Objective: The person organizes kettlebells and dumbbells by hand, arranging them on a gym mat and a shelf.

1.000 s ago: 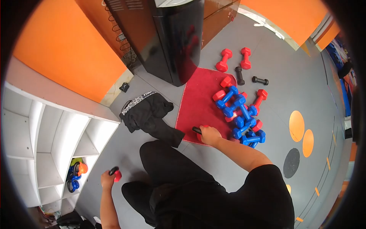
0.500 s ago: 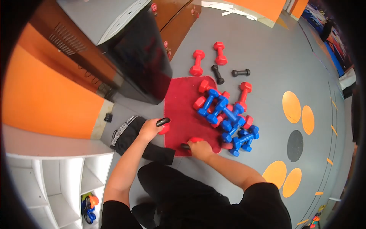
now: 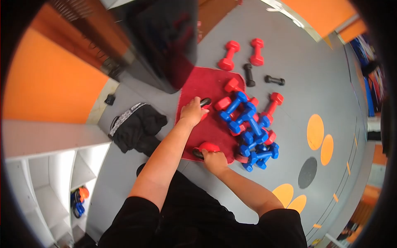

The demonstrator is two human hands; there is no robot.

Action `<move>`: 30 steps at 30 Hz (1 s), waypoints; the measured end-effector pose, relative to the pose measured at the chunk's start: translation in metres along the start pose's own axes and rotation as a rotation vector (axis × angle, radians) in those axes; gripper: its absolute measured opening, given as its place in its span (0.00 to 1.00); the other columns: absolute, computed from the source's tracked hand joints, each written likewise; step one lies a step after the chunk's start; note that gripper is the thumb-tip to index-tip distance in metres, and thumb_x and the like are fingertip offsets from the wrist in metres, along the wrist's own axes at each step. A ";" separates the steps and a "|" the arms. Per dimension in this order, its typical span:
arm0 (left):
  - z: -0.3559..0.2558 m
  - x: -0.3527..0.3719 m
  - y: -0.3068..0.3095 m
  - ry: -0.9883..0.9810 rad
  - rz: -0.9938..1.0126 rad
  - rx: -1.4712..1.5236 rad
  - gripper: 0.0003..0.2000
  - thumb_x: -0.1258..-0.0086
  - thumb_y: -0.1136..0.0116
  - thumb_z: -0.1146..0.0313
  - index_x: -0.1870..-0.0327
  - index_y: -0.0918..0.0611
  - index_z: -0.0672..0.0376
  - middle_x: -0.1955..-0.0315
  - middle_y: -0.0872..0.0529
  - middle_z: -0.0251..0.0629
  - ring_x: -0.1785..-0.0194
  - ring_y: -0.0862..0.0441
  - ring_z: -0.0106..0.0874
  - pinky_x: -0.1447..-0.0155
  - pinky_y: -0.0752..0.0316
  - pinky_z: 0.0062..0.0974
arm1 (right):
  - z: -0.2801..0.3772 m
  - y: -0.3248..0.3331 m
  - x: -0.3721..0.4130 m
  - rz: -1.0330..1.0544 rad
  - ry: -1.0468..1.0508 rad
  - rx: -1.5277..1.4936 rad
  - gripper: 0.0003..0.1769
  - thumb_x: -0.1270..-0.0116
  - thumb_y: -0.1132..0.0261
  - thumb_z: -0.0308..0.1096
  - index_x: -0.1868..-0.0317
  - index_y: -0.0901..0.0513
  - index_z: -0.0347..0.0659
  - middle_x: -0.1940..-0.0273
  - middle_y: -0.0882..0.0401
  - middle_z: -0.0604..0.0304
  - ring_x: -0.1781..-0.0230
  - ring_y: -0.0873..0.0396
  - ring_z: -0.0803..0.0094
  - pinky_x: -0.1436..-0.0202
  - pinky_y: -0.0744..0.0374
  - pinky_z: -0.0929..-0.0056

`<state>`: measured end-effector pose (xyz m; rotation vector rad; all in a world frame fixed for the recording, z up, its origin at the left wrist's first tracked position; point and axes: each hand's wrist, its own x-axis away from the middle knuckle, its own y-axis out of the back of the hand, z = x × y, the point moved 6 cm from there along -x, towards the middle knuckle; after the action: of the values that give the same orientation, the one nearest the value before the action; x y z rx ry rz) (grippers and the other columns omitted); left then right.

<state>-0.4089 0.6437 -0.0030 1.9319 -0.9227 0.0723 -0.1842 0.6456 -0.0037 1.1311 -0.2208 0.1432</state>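
Observation:
My left hand is closed around the black handle of a red kettlebell over the middle of the red mat. Most of that kettlebell is behind my fingers. Nearer to me, my right hand grips the dark handle of a second red kettlebell at the mat's near edge. Just right of both hands lies a heap of blue dumbbells mixed with red dumbbells, partly on the mat and partly on the floor.
Past the mat lie red dumbbells and small black dumbbells. A tall black bin stands at the mat's far left corner. Dark clothing lies on the floor to the left, beside white cubby shelves.
My left hand has carried its kettlebell from the mat's left edge inward and away from me. My right hand stays on the other kettlebell. The camera view has turned somewhat.

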 end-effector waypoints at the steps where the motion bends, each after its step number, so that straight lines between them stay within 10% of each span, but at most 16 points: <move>1: 0.005 0.002 0.007 -0.108 -0.050 -0.019 0.28 0.30 0.32 0.55 0.37 0.29 0.59 0.42 0.18 0.55 0.37 0.19 0.52 0.38 0.23 0.48 | -0.002 0.000 -0.001 -0.022 -0.024 0.009 0.12 0.38 0.37 0.33 0.54 0.18 0.44 0.76 0.15 0.50 0.76 0.13 0.52 0.71 0.16 0.53; 8: 0.202 0.143 0.052 -0.065 -0.303 0.542 0.27 0.27 0.32 0.61 0.32 0.26 0.60 0.40 0.23 0.48 0.41 0.20 0.38 0.36 0.22 0.34 | 0.005 0.003 -0.006 -0.015 -0.045 0.138 0.11 0.38 0.38 0.32 0.55 0.18 0.44 0.75 0.15 0.47 0.73 0.13 0.46 0.68 0.16 0.47; 15: 0.542 0.543 -0.069 0.906 -0.812 0.615 0.20 0.25 0.38 0.52 0.42 0.16 0.57 0.52 0.10 0.46 0.46 0.13 0.39 0.39 0.21 0.36 | 0.008 0.001 -0.005 0.018 -0.142 0.148 0.17 0.39 0.30 0.39 0.50 0.16 0.43 0.66 0.14 0.38 0.61 0.15 0.37 0.57 0.19 0.42; 19: 0.568 0.735 -0.162 1.351 -0.748 0.590 0.30 0.33 0.31 0.44 0.36 0.20 0.53 0.43 0.14 0.49 0.39 0.16 0.45 0.35 0.23 0.39 | 0.027 0.005 0.002 -0.126 -0.002 0.116 0.13 0.39 0.32 0.34 0.55 0.16 0.40 0.68 0.14 0.39 0.63 0.15 0.38 0.58 0.19 0.42; 24: 0.497 0.819 -0.225 1.859 -0.469 0.665 0.53 0.39 0.26 0.42 0.18 0.46 0.50 0.18 0.52 0.51 0.17 0.53 0.55 0.21 0.43 0.53 | 0.031 0.005 0.011 -0.090 -0.051 0.110 0.21 0.42 0.31 0.35 0.48 0.21 0.38 0.56 0.16 0.39 0.52 0.17 0.39 0.50 0.20 0.45; 30: 0.543 0.862 -0.269 1.898 -1.061 0.480 0.50 0.33 0.40 0.33 0.17 0.47 0.51 0.17 0.53 0.51 0.14 0.63 0.52 0.17 0.59 0.55 | 0.095 0.025 0.007 -0.393 0.166 0.420 0.43 0.46 0.23 0.40 0.32 0.32 0.37 0.38 0.25 0.47 0.36 0.28 0.45 0.32 0.32 0.51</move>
<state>0.2030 -0.2034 -0.1412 1.4977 1.4018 1.2545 -0.1929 0.5700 0.0582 1.5489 0.1911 -0.0708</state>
